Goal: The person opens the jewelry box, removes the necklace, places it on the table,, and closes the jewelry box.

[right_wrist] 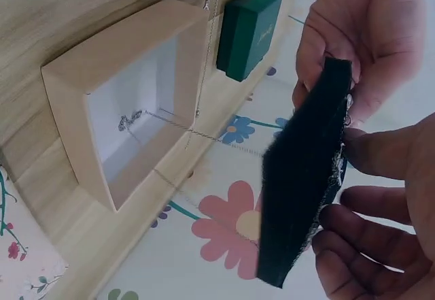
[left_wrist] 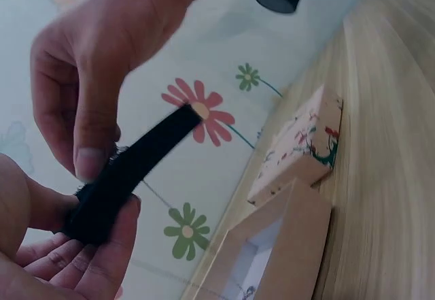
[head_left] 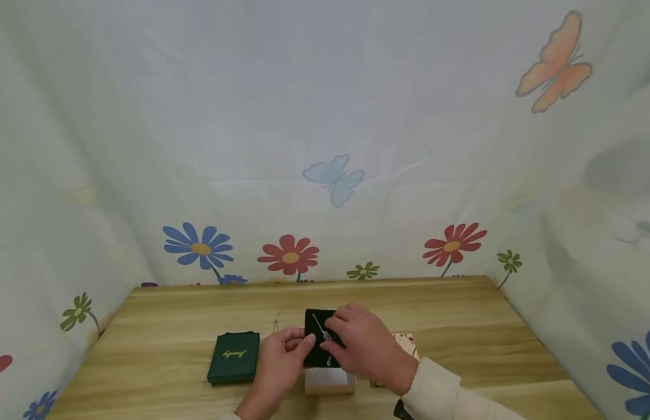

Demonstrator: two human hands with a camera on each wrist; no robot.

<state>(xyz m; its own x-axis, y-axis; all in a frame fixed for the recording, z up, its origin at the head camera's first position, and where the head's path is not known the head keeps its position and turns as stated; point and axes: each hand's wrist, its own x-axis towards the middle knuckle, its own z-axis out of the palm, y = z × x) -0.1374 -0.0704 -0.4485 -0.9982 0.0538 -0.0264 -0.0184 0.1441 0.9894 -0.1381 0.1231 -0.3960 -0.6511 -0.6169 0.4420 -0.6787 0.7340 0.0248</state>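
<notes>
My left hand pinches a black jewellery pad by its left edge, thumb in front. The pad is held up above a small open box. On its face lies a silver necklace with a sparkling pendant. My right hand reaches over from the right, its curled fingertips and thumb on the necklace at the pad's face. Thin chain trails from behind the pad into the box, where a silver bunch lies on the white bottom.
A dark green box with gold lettering sits left of my hands. To the right, partly behind my right arm, lies a floral box lid. Another fine chain is on the wooden table. A patterned curtain surrounds the table.
</notes>
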